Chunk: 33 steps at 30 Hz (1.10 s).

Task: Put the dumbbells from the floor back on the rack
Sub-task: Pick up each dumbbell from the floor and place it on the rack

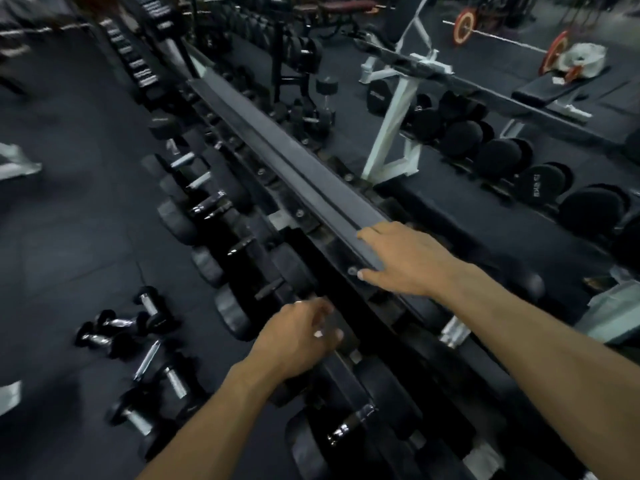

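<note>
Right hand (405,259): flat, fingers straight, on the rack (277,161) top edge.
Left hand (298,337): loosely curled, empty, near the rack's front.
Dumbbells (138,341): floor, beside rack.

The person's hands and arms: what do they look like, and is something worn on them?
Both forearms are bare, with no sleeves, gloves or watch in view. The left hand and the right hand show short, pale fingernails. The picture is too blurred to show any ring.

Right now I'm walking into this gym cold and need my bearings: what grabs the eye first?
The long dark dumbbell rack cuts diagonally across the view, with the right hand resting flat on its top rail. Below it, the left hand reaches among the racked weights; blur hides any grip. On the floor to the left lie several small chrome-handled dumbbells, still unracked.
</note>
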Available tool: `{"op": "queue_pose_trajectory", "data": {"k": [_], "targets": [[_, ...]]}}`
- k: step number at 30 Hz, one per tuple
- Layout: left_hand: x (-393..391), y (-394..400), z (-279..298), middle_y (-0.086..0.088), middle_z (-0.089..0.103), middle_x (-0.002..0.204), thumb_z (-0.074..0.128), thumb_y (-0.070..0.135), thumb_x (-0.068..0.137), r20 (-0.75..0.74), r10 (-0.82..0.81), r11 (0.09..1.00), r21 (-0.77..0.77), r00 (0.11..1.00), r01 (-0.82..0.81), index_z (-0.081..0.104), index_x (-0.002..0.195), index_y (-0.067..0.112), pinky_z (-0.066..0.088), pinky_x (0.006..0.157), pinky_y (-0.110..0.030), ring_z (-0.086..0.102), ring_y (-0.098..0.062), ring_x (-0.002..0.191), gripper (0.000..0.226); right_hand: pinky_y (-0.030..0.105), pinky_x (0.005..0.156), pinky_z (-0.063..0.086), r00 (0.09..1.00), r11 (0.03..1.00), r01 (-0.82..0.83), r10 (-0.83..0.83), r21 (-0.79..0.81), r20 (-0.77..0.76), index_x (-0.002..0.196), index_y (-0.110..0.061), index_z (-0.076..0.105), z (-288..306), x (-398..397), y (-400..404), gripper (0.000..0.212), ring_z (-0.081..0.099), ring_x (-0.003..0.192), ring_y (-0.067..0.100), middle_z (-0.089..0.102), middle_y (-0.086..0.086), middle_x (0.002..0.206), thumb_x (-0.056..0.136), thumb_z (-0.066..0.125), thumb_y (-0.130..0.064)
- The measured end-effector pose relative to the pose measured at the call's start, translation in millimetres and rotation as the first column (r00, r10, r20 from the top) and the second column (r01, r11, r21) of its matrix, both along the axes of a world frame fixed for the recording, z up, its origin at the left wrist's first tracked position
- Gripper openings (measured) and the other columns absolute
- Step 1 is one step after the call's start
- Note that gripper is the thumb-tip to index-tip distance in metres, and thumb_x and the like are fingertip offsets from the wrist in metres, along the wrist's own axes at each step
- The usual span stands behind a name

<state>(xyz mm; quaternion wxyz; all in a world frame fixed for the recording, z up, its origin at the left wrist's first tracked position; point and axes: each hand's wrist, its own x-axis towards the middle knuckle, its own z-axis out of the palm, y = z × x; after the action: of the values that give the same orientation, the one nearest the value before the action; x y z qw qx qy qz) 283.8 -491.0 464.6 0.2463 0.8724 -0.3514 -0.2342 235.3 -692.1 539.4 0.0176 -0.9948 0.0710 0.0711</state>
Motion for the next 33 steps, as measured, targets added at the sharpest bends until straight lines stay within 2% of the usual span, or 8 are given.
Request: {"op": "queue_pose_trajectory", "data": {"k": [6, 11, 14, 18, 22, 27, 33], "targets": [[49, 147, -19, 0.003, 0.066, 0.105, 0.063, 0.043, 0.083, 0.072, 0.179, 0.983, 0.036, 0.981, -0.182, 0.059, 0.118, 0.026, 0.049, 0.085, -0.034, 0.062, -0.019, 0.101, 0.039, 0.044, 0.095, 0.049, 0.982, 0.987, -0.15, 0.155, 0.048, -0.106, 0.145, -0.021, 0.032, -24, 76, 133, 0.066, 0.045, 0.126, 0.026, 0.046, 0.004, 0.139, 0.092, 0.055, -0.052], [82, 270, -42, 0.007, 0.062, 0.109, 0.064, 0.043, 0.084, -0.007, 0.335, 0.942, 0.028, 0.942, -0.335, 0.059, 0.119, 0.025, 0.049, 0.089, -0.034, 0.06, -0.015, 0.102, 0.039, 0.044, 0.099, 0.046, 0.953, 0.964, -0.253, 0.264, 0.085, -0.151, 0.146, -0.023, 0.032, -50, 139, 253, 0.066, 0.044, 0.128, 0.024, 0.045, 0.001, 0.14, 0.091, 0.056, -0.051], [98, 337, -59, 0.007, 0.06, 0.116, 0.061, 0.046, 0.087, 0.039, 0.385, 0.918, 0.085, 0.922, -0.386, 0.055, 0.124, 0.026, 0.047, 0.085, -0.03, 0.059, -0.016, 0.109, 0.042, 0.043, 0.099, 0.045, 0.924, 0.944, -0.311, 0.327, 0.107, -0.199, 0.148, -0.025, 0.029, -69, 174, 318, 0.068, 0.043, 0.129, 0.022, 0.045, -0.001, 0.14, 0.091, 0.056, -0.051], [116, 407, -81, 0.004, 0.059, 0.121, 0.058, 0.046, 0.088, 0.058, 0.465, 0.87, 0.157, 0.883, -0.468, 0.055, 0.124, 0.025, 0.05, 0.084, -0.035, 0.059, -0.022, 0.108, 0.042, 0.04, 0.097, 0.046, 0.881, 0.916, -0.377, 0.401, 0.141, -0.252, 0.146, -0.024, 0.032, -99, 215, 389, 0.065, 0.045, 0.126, 0.023, 0.047, -0.001, 0.136, 0.091, 0.057, -0.049], [129, 450, -113, 0.005, 0.06, 0.118, 0.054, 0.058, 0.086, 0.006, 0.546, 0.821, 0.192, 0.838, -0.537, 0.055, 0.123, 0.028, 0.051, 0.085, -0.039, 0.061, -0.02, 0.107, 0.048, 0.041, 0.098, 0.046, 0.828, 0.886, -0.427, 0.463, 0.178, -0.317, 0.145, -0.024, 0.034, -137, 244, 437, 0.064, 0.046, 0.127, 0.024, 0.048, 0.0, 0.137, 0.091, 0.058, -0.048], [151, 477, -174, 0.001, 0.062, 0.119, 0.058, 0.044, 0.087, -0.094, 0.648, 0.751, 0.245, 0.756, -0.614, 0.056, 0.124, 0.024, 0.05, 0.088, -0.038, 0.06, -0.019, 0.108, 0.042, 0.043, 0.096, 0.046, 0.756, 0.845, -0.49, 0.534, 0.214, -0.378, 0.143, -0.022, 0.037, -208, 288, 468, 0.062, 0.048, 0.123, 0.025, 0.051, 0.002, 0.132, 0.09, 0.059, -0.046], [180, 490, -273, 0.0, 0.06, 0.123, 0.055, 0.052, 0.09, -0.195, 0.783, 0.617, 0.354, 0.59, -0.703, 0.053, 0.128, 0.023, 0.05, 0.091, -0.036, 0.059, -0.019, 0.111, 0.048, 0.039, 0.093, 0.045, 0.649, 0.789, -0.541, 0.612, 0.292, -0.452, 0.145, -0.023, 0.035, -324, 345, 483, 0.065, 0.049, 0.122, 0.024, 0.049, 0.001, 0.135, 0.089, 0.061, -0.045]]}}
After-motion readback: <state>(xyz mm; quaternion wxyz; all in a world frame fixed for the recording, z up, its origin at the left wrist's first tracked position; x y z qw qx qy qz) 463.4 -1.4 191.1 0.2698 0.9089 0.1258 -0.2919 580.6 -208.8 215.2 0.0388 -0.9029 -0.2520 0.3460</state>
